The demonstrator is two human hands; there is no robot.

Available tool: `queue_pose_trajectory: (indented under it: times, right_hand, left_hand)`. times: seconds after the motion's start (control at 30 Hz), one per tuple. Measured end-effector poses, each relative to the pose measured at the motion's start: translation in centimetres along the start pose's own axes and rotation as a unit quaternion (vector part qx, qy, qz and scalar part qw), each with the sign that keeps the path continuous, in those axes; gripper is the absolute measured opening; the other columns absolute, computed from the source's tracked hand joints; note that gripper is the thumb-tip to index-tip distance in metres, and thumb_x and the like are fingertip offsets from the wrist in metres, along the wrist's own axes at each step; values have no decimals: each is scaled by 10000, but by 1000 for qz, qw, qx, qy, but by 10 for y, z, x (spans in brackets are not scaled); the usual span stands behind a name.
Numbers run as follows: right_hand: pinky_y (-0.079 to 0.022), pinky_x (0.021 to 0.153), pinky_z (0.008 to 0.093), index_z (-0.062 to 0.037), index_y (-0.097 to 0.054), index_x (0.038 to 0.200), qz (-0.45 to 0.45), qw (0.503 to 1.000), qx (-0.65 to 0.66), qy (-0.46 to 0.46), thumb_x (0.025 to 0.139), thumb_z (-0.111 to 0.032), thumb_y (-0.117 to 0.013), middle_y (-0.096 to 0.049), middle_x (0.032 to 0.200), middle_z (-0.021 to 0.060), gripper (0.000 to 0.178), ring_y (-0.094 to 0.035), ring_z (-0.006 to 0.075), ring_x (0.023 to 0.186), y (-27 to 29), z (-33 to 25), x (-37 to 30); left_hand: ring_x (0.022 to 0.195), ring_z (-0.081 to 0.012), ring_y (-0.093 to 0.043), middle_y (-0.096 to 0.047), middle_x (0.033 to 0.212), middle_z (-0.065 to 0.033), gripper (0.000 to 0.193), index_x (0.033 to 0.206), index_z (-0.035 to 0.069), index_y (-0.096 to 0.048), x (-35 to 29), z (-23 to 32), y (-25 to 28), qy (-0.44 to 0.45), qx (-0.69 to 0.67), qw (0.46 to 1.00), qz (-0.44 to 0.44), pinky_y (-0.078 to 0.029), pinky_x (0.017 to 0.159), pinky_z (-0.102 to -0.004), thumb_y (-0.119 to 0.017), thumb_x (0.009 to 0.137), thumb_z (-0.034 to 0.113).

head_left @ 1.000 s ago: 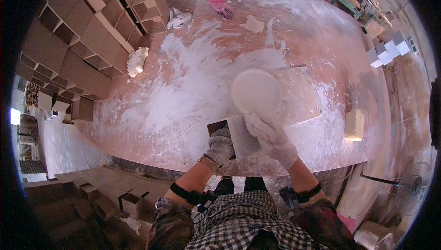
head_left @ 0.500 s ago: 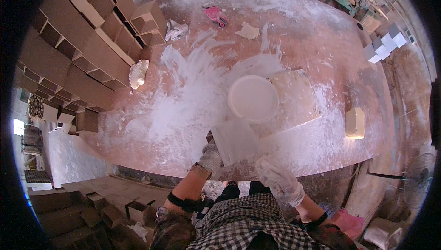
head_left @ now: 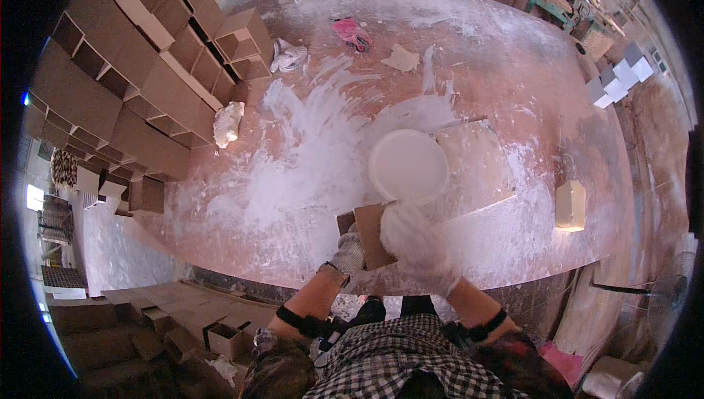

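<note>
Toward the near edge of the table, my left hand [head_left: 349, 251], in a grey knit glove, is closed on a small brown cardboard box [head_left: 372, 236]. One brown face of the box shows. My right hand [head_left: 416, 243], in a whitened glove, lies against the right side of the box; motion blurs it and its fingers cannot be made out. Just beyond both hands stands a round tub [head_left: 408, 168] with a smooth, pale white surface inside. A flat board [head_left: 477, 157], smeared with white, lies under the tub's right side.
Brown cardboard boxes [head_left: 139, 69] are stacked at the left. White smears cover the table [head_left: 308, 171]. A pink cloth [head_left: 352, 34], a pale rag [head_left: 401, 58] and a white lump [head_left: 229, 124] lie farther off. A cream block [head_left: 570, 206] stands at right. A fan [head_left: 664, 296] stands beyond the table's right edge.
My right hand has moved up and left onto the box. The box has turned, its broad pale face giving way to a narrower brown one. My left hand keeps hold of it.
</note>
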State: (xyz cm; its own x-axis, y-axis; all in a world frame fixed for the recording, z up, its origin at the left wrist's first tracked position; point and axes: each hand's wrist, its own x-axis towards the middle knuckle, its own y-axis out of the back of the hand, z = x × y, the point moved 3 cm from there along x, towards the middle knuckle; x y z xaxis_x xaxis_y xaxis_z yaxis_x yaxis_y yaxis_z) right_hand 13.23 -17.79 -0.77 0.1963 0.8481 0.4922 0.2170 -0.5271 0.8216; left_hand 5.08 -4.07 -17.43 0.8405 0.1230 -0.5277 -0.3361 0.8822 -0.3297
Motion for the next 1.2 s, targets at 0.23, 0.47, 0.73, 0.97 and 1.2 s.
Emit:
queue_pose_trajectory:
  times: [0.23, 0.47, 0.73, 0.97, 1.2]
  right_hand:
    - [-416, 977, 394, -25, -562, 1069, -17, 999, 28, -17, 692, -154, -598, -530, 1171, 110, 400, -498, 277, 1137, 7, -11, -10]
    - [-410, 981, 411, -14, -569, 1045, -41, 998, -49, 13, 685, -173, -566, -535, 1147, 119, 394, -505, 294, 1113, -4, -16, 7]
    - [-348, 1021, 456, -32, -554, 1058, -9, 998, 37, 47, 640, -208, -577, -509, 1158, 125, 455, -461, 299, 1141, 4, -7, 35]
    - [-380, 974, 441, -41, -553, 1051, -99, 986, 53, 122, 641, -211, -593, -524, 1118, 122, 446, -486, 299, 1082, -7, -43, -11]
    - [-406, 935, 422, -47, -575, 1056, -10, 994, 106, 13, 686, -153, -599, -555, 1116, 121, 386, -503, 298, 1091, -8, -5, 32]
  left_hand:
    - [1205, -268, -446, -463, 1322, -90, 441, 1326, 98, -411, -8, 19, -20, 66, -120, 989, 56, -385, 1007, -391, -296, 981, 349]
    - [995, -225, -564, -564, 1124, -84, 341, 1234, 72, -482, -2, 13, -10, -24, -5, 996, 90, -490, 806, -353, -379, 973, 267]
    - [1068, -246, -549, -571, 1165, -91, 393, 1257, 82, -469, 29, -46, 0, -79, -224, 971, 29, -465, 884, -382, -484, 920, 282]
    - [1194, -228, -458, -475, 1303, -86, 412, 1316, 77, -416, 4, -14, 9, -154, 83, 984, -18, -376, 1000, -348, -434, 942, 251]
    - [1209, -226, -434, -479, 1302, -51, 421, 1308, 107, -423, 2, -9, -14, -157, 14, 986, -57, -353, 1016, -357, -424, 935, 301]
